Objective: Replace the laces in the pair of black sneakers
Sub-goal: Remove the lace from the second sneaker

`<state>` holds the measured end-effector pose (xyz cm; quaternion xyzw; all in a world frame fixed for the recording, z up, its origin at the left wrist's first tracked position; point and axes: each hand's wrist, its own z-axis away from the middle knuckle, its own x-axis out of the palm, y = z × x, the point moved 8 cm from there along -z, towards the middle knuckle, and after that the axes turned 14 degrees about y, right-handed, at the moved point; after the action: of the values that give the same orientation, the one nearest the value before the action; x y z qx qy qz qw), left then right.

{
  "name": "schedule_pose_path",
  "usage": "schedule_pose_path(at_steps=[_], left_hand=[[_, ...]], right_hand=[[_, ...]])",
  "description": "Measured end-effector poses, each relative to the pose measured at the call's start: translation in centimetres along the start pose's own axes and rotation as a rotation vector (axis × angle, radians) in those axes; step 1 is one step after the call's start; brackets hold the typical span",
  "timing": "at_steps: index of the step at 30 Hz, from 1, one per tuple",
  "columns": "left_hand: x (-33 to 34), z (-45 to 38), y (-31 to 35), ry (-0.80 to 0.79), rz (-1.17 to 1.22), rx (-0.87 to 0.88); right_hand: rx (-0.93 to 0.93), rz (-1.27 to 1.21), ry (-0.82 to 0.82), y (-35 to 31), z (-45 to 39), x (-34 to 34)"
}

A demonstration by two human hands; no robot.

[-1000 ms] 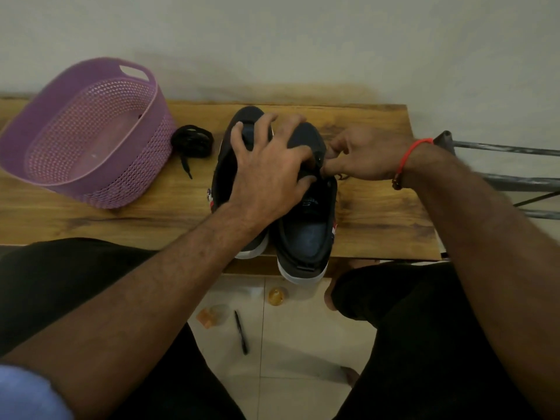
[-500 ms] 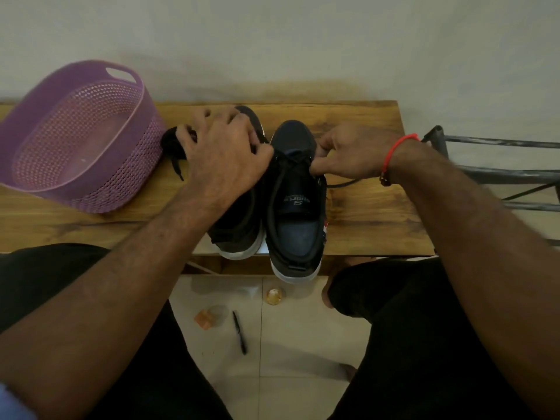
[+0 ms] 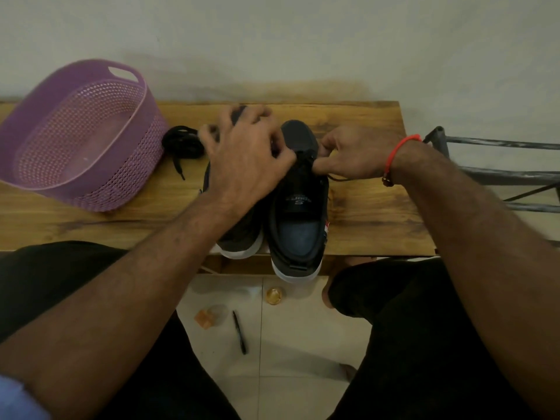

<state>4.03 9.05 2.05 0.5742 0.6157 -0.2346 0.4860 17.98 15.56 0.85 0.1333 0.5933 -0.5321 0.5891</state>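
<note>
Left hand [image 3: 245,159] blurred, grip unclear, hiding left sneaker [image 3: 239,234], right hand [image 3: 354,156] apparently pinching lace [image 3: 339,177]

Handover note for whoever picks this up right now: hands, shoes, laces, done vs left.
Left hand: fingers curled, working at the lace area between the shoes; grip unclear.
Right hand: pinches the lace at the right sneaker.
Left sneaker sits beside it on the bench, mostly hidden under the left hand.
Bundled black lace lies beside the purple basket.
Left: finish lacing both shoes.
</note>
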Motion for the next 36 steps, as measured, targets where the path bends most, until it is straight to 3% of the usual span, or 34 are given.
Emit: schedule_pose_path(at_steps=[3, 6, 10, 12, 17, 22, 26, 32, 36], left_hand=[[-1.7, -1.5, -3.1, 0.074, -0.105, -0.080], [-2.0, -1.4, -3.2, 0.079, -0.065, -0.060], [0.7, 1.3, 1.2, -0.088, -0.027, 0.161], [1.9, 2.5, 2.1, -0.151, -0.044, 0.179], [2.0, 2.1, 1.9, -0.116, -0.036, 0.138], [-0.6, -0.9, -2.2, 0.015, -0.044, -0.103], [-2.3, -2.0, -5.8, 0.102, -0.135, -0.170], [0.3, 0.6, 0.4, -0.082, 0.043, 0.116], [2.4, 2.3, 1.8, -0.169, -0.009, 0.147]], right_hand=[[-0.001, -0.003, -0.006, 0.0, 0.2, 0.0], [0.006, 0.006, -0.010, -0.1, 0.2, 0.0], [0.004, 0.016, -0.006, -0.4, 0.3, 0.1], [0.003, 0.005, -0.008, -0.4, 0.2, 0.2], [0.004, 0.010, -0.008, 0.0, 0.0, 0.2], [0.004, 0.007, -0.009, 0.1, 0.1, 0.2], [0.001, 0.013, -0.007, 0.0, 0.1, 0.2], [0.002, 0.023, -0.001, -0.1, 0.1, 0.3], [-0.009, 0.024, -0.004, -0.3, 0.1, 0.3]])
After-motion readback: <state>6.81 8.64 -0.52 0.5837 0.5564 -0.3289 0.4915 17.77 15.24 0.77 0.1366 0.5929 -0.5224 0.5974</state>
